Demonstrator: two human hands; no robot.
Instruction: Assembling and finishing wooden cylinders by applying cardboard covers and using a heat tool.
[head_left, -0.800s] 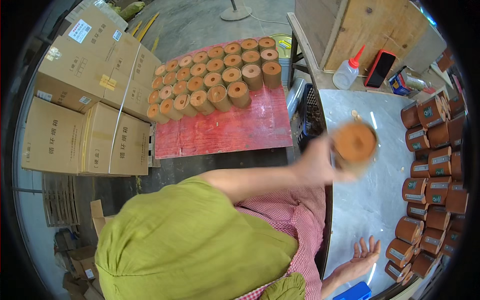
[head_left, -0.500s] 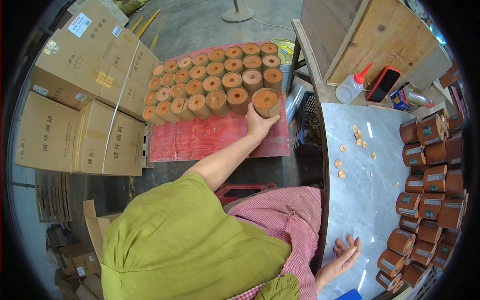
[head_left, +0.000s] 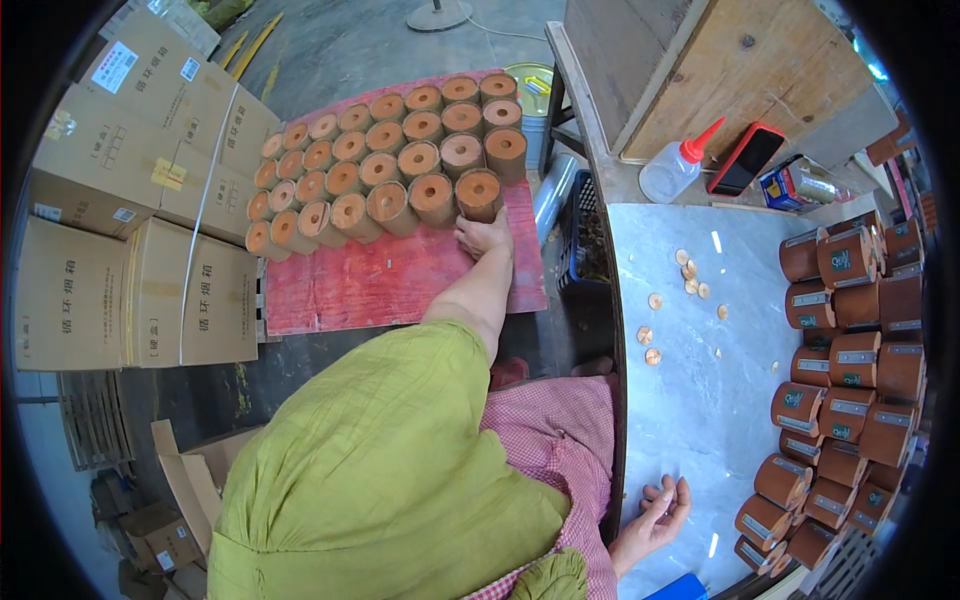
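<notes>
My left hand [head_left: 485, 238] is at the near side of a brown-sided cylinder [head_left: 480, 192] with an orange top and a hole in its middle. Thumb and fingers lie against its lower part. The cylinder stands upright at the right end of the front row, among several like it in rows on a red board [head_left: 390, 290]. Palm up, my right hand [head_left: 652, 525] rests at the near edge of a grey marbled tabletop [head_left: 690, 420]. Its fingers are loosely curled and apart, with nothing plainly held. Small round light-wood discs [head_left: 690, 270] lie farther up that tabletop.
Brown cylinders with metal strips [head_left: 840, 400] are stacked along the table's right side. At its far end are a red-tipped squeeze bottle [head_left: 670, 172], a red-cased phone [head_left: 745, 158] and a small box [head_left: 790, 185]. Cardboard cartons [head_left: 190, 290] rise at left; a dark crate [head_left: 583, 230] stands between board and table.
The cylinder under my left hand has come down beside the end of the front row. My hand sits lower against it. The view has shifted; my right hand stays over the tabletop.
</notes>
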